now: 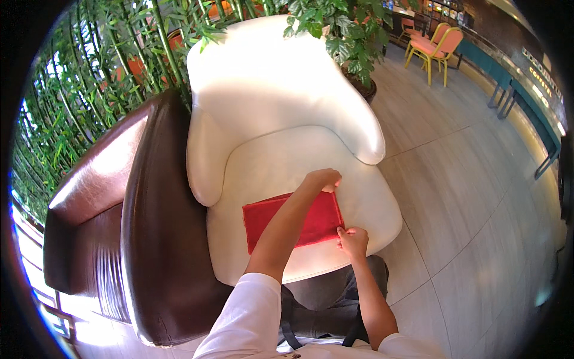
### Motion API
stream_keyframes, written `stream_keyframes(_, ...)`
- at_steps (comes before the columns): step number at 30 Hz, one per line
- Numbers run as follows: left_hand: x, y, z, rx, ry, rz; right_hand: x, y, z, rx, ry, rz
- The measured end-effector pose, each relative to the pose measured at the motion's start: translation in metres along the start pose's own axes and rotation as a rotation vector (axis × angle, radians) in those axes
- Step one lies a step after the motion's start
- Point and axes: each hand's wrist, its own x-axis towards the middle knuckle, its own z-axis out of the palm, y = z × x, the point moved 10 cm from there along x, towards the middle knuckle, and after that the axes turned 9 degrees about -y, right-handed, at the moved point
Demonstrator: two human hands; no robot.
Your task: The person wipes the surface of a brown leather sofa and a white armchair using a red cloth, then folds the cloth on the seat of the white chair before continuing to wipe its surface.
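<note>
A red cloth (317, 220), folded to a rectangle, lies flat on the seat of a white armchair (278, 157). My left forearm crosses over the cloth, and my left hand (328, 179) is at its far right corner, fingers bent in on the edge. At the near right corner, my right hand (353, 241) pinches the cloth's edge between thumb and fingers. The cloth's middle is partly hidden beneath the left forearm.
A brown leather armchair (157, 224) stands close on the left. Bamboo-like plants (80, 89) and a potted leafy plant (354, 45) rise behind. Pink chairs with yellow frames (435, 45) and teal benches (489, 67) are farther off at the right.
</note>
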Motion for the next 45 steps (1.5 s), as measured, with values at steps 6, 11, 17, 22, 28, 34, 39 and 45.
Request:
stream_keyframes(6,-0.039,-0.029,-0.026,0.169,0.094,-0.179,-0.014,-0.031,0.02,0.082,-0.033,-0.404)
stream_keyframes(11,-0.175,-0.052,-0.055,0.223,0.259,-0.165,-0.078,-0.111,0.082,-0.017,-0.094,-0.626)
stream_keyframes(17,-0.246,-0.153,-0.011,0.017,0.333,-0.297,-0.121,-0.122,0.206,-0.329,-0.241,-0.882)
stream_keyframes(22,-0.257,-0.188,0.032,-0.08,0.382,-0.433,-0.123,-0.098,0.257,-0.656,-0.293,-0.892)
stream_keyframes(28,-0.264,-0.211,0.067,-0.319,0.416,-0.567,-0.15,-0.098,0.245,-0.605,-0.341,-1.129)
stream_keyframes(34,-0.342,-0.12,0.089,-0.475,1.108,-0.881,-0.087,-0.074,0.114,-0.528,0.042,-0.633)
stream_keyframes(39,-0.332,-0.13,0.188,-0.796,0.894,-1.026,-0.056,-0.036,0.146,-0.518,-0.144,-0.357)
stream_keyframes(45,-0.344,-0.102,0.183,-0.998,0.901,-0.979,-0.048,-0.037,0.145,0.011,-0.411,-0.074)
